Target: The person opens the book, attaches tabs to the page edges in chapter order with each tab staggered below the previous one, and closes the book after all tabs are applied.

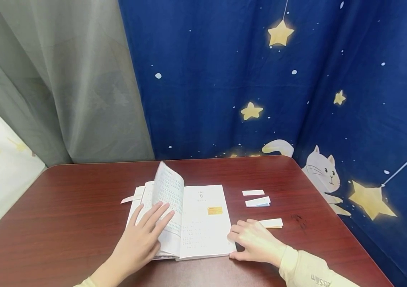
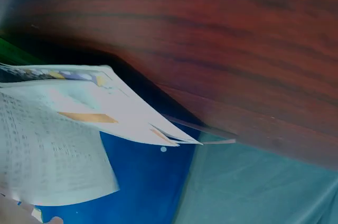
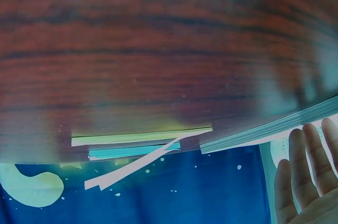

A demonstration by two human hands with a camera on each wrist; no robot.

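Here, lower centre, left hand [image 1: 140,240], fingers spread, rests against raised printed page [image 1: 169,191] of white paper book [image 1: 203,231]; right hand [image 1: 256,241], fingers relaxed, touches its edge.

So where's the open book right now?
In the head view, the open book lies on the reddish-brown table, left of three paper strips; the left hand is at its left pages, the right hand at its lower right corner.

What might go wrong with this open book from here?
The raised page could crease if the left hand presses it. The right hand, close to the nearest paper strip, might nudge it. The tab jutting from the book's left side might get tugged loose.
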